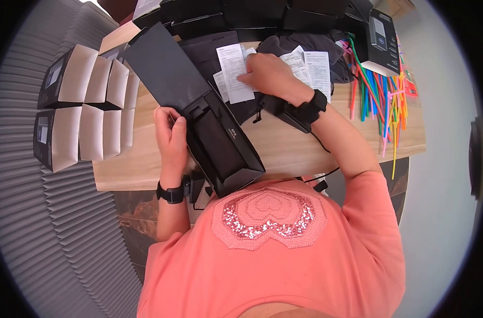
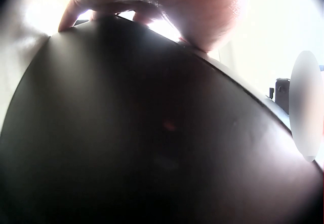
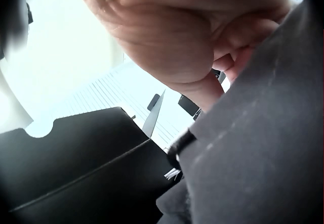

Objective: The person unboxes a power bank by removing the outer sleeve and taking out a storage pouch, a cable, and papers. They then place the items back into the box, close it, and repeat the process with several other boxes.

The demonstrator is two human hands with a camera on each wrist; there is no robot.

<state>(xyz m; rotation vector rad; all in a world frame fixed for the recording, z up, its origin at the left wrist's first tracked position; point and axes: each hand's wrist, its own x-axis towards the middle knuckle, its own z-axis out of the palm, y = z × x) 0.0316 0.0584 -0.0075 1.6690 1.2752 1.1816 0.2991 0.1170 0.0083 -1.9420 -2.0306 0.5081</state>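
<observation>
A black box stands tilted against the person's front, its long lid swung up and a dark tray showing inside. The left hand grips the box at its side near the lid's hinge; in the left wrist view the dark box wall fills most of the picture. Over the dark fabric pouches the right hand reaches with curled fingers and pinches the edge of a printed white leaflet. In the right wrist view its fingers are partly hidden behind a grey pouch.
More leaflets lie to the right on the pouches. Colourful bendy straws and a black printed box are at the table's right. Open boxes with white flaps are stacked at left. Black boxes line the back.
</observation>
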